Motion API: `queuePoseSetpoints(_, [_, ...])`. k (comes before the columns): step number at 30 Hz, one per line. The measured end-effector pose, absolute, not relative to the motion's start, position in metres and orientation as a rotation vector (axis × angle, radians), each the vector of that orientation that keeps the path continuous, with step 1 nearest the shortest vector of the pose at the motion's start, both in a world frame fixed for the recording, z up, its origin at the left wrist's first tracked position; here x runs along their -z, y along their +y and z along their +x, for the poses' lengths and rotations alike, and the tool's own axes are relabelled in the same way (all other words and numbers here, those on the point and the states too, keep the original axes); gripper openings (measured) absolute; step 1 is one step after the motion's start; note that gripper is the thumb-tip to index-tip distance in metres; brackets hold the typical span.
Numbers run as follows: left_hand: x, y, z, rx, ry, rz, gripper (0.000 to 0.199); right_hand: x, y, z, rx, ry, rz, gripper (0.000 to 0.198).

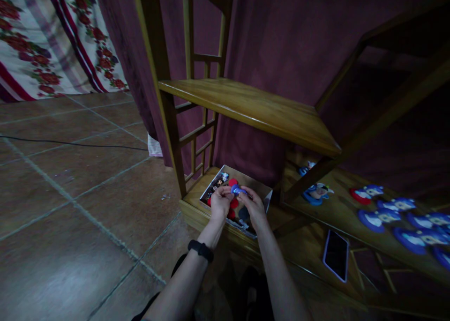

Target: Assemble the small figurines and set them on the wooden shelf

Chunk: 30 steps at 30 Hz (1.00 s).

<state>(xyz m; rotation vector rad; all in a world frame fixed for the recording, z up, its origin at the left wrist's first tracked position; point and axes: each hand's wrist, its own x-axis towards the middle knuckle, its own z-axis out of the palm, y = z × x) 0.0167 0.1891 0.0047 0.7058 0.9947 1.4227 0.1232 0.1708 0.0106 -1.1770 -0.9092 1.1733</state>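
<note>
Over an open cardboard box on the low wooden shelf, both my hands hold a small blue figurine with a round base. My left hand, a black band on its wrist, grips the base side. The fingers of my right hand are closed on the figurine's other end. Inside the box lie red round pieces, a dark round piece and several small figures at the left side. My hands cover part of the box's contents.
Several blue-based figurines and a red-based one stand on the shelf at right. A phone lies on a lower board. A wooden shelf board juts out above the box. A black cable crosses the tiled floor at left.
</note>
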Motion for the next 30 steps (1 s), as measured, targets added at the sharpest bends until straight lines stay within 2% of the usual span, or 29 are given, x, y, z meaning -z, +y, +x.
queuePoseSetpoints(9, [-0.012, 0.186, 0.016, -1.411, 1.016, 0.746, 0.019, 0.002, 0.175, 0.129, -1.101, -0.977, -1.22, 0.038])
queuePoseSetpoints(30, [-0.015, 0.186, 0.006, -1.359, 0.98, 0.775, 0.018, -0.016, 0.168, 0.132, -1.021, -1.174, -1.2, 0.031])
